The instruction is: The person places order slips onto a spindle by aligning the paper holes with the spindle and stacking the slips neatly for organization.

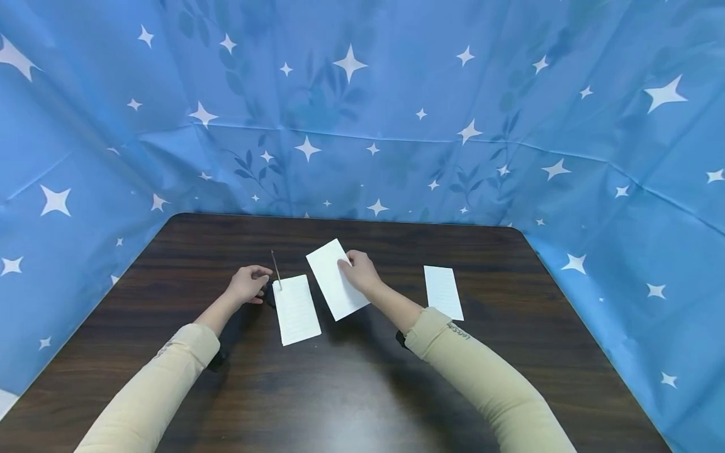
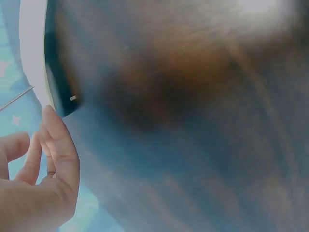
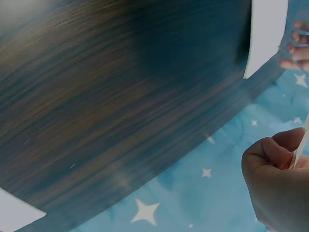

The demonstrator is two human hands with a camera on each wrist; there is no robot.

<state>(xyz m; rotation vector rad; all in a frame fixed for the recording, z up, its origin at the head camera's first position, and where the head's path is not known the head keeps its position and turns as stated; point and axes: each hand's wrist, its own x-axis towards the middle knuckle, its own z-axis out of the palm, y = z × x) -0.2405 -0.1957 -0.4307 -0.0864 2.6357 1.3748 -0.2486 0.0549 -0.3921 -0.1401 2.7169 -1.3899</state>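
My right hand (image 1: pixel 361 272) pinches a white sheet of paper (image 1: pixel 335 283) by its right edge, holding it tilted above the table. In the right wrist view, thumb and fingers close on the sheet's edge (image 3: pixel 300 147). To its left lies a small stack of white paper (image 1: pixel 297 311), with a thin metal spike (image 1: pixel 275 267) standing up at its top left corner. A dark thing (image 1: pixel 270 294), perhaps the spike's base, shows partly beside the stack. My left hand (image 1: pixel 248 285) is beside that corner, its fingers loosely bent and holding nothing.
Another white sheet of paper (image 1: pixel 444 292) lies to the right of my right hand on the dark wooden table (image 1: pixel 351 390). A blue curtain with white stars (image 1: pixel 362 170) hangs behind the table's far edge.
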